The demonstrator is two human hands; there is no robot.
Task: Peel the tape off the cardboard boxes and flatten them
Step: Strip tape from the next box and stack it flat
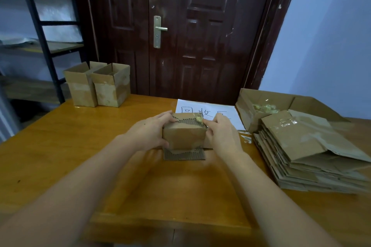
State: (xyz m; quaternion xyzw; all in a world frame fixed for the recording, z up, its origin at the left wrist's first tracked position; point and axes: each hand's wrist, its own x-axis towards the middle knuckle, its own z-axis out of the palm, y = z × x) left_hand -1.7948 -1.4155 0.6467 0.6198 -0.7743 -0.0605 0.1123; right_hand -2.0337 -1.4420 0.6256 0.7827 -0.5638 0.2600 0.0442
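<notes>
A small brown cardboard box (183, 138) stands on the wooden table (60, 146) in front of me, its torn top showing bare corrugation. My left hand (148, 133) grips the box's left side, fingers curled over the top edge. My right hand (219, 132) holds the right side, and its fingers pinch at a crumpled yellowish piece of tape (199, 119) on the top right corner. A lower flap (183, 154) sticks out toward me under the box.
Two open upright boxes (98, 86) stand at the table's far left. A stack of flattened boxes (309, 152) lies on the right, behind it an open box (261, 110) holding balled tape. A white sheet with writing (202, 109) lies beyond my hands. A dark door and metal shelving stand behind.
</notes>
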